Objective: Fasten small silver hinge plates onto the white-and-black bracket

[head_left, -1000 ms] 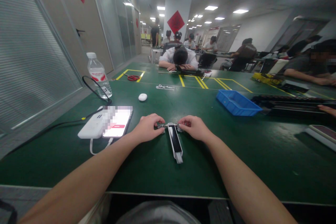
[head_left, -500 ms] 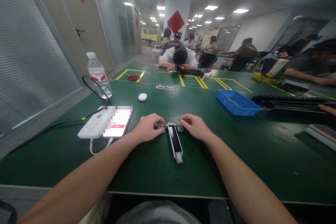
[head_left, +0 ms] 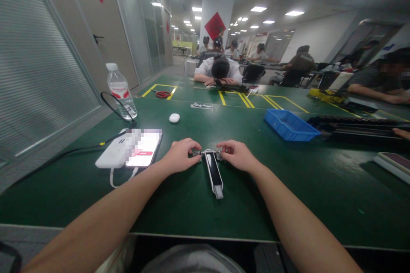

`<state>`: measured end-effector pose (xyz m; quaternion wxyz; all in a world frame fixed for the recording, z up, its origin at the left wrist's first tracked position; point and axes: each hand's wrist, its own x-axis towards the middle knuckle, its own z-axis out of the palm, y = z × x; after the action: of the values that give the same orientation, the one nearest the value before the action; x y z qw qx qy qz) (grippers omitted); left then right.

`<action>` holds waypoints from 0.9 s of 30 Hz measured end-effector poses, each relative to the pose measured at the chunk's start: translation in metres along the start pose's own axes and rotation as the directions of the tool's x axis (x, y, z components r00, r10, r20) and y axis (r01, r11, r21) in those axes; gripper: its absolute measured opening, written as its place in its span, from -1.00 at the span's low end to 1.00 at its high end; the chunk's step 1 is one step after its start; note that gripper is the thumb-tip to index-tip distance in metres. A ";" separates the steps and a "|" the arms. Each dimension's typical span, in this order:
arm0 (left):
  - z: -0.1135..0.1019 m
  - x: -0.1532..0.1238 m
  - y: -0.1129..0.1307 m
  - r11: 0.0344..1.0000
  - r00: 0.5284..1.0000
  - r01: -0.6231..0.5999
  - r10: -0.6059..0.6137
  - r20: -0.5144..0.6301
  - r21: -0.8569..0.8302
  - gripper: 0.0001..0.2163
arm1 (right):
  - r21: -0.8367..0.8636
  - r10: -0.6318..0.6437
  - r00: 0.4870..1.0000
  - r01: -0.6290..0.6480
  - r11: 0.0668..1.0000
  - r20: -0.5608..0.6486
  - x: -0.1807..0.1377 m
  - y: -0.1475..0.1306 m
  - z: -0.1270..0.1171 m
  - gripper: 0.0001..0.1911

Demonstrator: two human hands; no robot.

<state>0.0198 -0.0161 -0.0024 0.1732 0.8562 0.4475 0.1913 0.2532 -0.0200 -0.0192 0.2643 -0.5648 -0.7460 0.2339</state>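
A slim device [head_left: 214,170] with a glossy black face and white edges lies on the green table between my hands, a pale grey tab at its near end. At its far end, small shiny metal pieces stick out to both sides. My left hand [head_left: 183,156] pinches the left metal piece [head_left: 197,152] between thumb and fingers. On the other side, the curled fingers of my right hand [head_left: 236,154] close on the right metal piece [head_left: 219,154]. Fingertips partly cover both pieces, and their exact kind is too small to make out.
Left of my hands lie a lit phone [head_left: 144,148] and a white power bank [head_left: 110,151] with cables. Behind them stand a water bottle [head_left: 120,91] and a white earbud case [head_left: 174,118]. A blue tray [head_left: 290,126] is to the right. Another person rests across the table.
The fingers of my right hand have shifted slightly around the right metal piece. My left hand and the device stay in place.
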 end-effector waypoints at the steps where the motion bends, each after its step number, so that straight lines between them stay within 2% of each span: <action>1: 0.000 0.000 0.000 1.000 1.000 0.000 0.000 0.000 0.000 -0.78 | 0.012 0.005 1.000 -0.005 1.000 -0.007 0.000 0.000 0.000 -0.67; 6: 0.000 0.001 0.000 1.000 1.000 -0.006 0.006 0.000 -0.003 -0.78 | -0.012 -0.004 1.000 0.004 1.000 -0.010 0.000 0.000 0.001 -0.76; 12: 0.000 0.000 0.001 1.000 1.000 -0.002 0.002 0.008 0.002 -0.78 | -0.020 -0.003 1.000 0.003 1.000 0.001 0.001 0.002 0.001 -0.68; 21: 0.000 0.000 0.001 1.000 1.000 -0.010 0.010 0.003 0.003 -0.79 | -0.018 -0.036 0.999 0.036 0.999 -0.023 0.000 0.000 0.001 -0.68; 25: 0.000 0.000 0.001 1.000 1.000 -0.008 0.008 0.006 0.003 -0.79 | 0.016 0.027 0.997 -0.026 1.000 -0.069 -0.002 -0.007 -0.002 -0.79; 27: 0.000 0.000 0.000 1.000 1.000 -0.007 0.007 0.001 0.002 -0.79 | 0.021 0.075 0.993 -0.074 0.997 -0.088 -0.004 -0.013 -0.005 -0.79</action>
<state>0.0202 -0.0159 -0.0024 0.1715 0.8581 0.4446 0.1912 0.2483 -0.0268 -0.0081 0.2934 -0.5997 -0.7098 0.2248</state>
